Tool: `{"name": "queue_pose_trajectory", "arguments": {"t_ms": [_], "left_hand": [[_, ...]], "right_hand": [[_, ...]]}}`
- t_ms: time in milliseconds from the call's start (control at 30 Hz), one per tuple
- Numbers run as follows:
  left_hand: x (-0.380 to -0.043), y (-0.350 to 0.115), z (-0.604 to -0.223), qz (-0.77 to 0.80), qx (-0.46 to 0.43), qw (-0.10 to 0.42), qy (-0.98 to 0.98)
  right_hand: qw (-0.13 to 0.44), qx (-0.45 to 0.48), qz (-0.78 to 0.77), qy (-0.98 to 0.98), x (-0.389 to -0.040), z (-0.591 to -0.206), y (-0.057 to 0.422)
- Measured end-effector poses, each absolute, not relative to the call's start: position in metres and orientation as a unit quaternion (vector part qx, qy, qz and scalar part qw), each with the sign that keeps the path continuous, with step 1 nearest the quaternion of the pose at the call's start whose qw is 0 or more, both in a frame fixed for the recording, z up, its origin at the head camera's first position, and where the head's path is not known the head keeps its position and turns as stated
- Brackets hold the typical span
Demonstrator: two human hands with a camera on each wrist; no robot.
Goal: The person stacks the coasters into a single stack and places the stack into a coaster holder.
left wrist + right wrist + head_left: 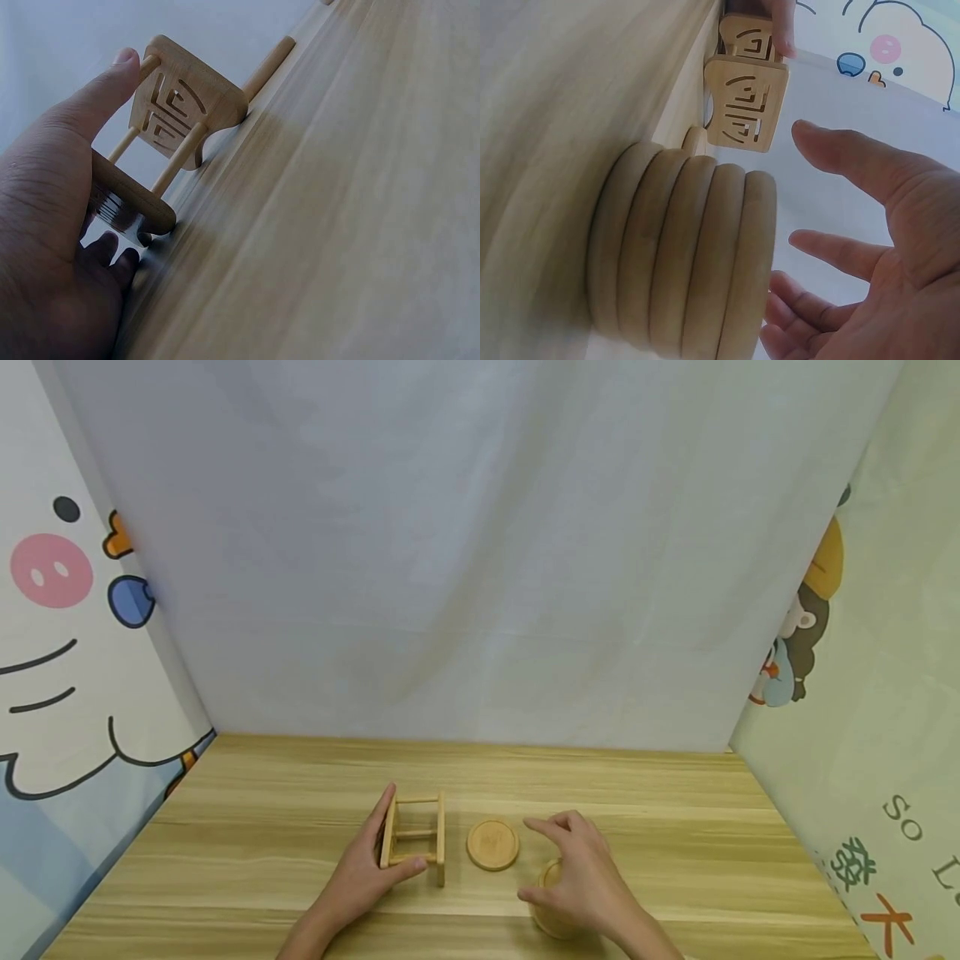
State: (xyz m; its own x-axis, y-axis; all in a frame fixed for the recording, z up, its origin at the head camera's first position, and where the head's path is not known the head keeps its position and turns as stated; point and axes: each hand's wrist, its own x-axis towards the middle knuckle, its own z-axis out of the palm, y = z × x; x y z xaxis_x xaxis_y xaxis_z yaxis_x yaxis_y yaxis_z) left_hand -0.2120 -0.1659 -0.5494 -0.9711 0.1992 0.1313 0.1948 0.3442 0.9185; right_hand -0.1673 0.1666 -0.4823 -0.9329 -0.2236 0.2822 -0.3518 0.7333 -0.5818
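My left hand (360, 874) grips a small wooden coaster rack (441, 843), its fingers behind the near panel and its thumb across the crossbars. In the left wrist view the rack's far panel (180, 94) shows cut-out line patterns, and thin rods join both panels. Between the hands a round wooden coaster (492, 845) lies flat on the table. Over a stack of several round coasters (682, 255) hovers my right hand (585, 877), thumb and fingers spread apart with nothing between them. From the head view that hand partly hides the stack.
The light wood-grain table (675, 810) runs back to a plain pale cloth (480, 568). At the left stands a panel with a cartoon pig print (52, 568), and at the right a pale green panel (877, 693) carries printed figures and lettering.
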Motion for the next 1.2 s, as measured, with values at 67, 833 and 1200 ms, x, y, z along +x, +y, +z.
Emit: {"name": "queue_pose_trajectory", "arguments": {"t_ms": [67, 833, 1200], "left_hand": [[-0.212, -0.166, -0.549, 0.561, 0.120, 0.003, 0.819], [-0.213, -0.166, -0.550, 0.568, 0.123, 0.001, 0.814], [-0.216, -0.167, -0.555, 0.574, 0.128, 0.002, 0.809]], "right_hand": [[0.096, 0.154, 0.330, -0.926, -0.169, -0.480, 0.164], [0.110, 0.168, 0.332, -0.922, -0.181, -0.480, 0.145], [0.111, 0.168, 0.319, -0.926, -0.189, -0.485, 0.139]]}}
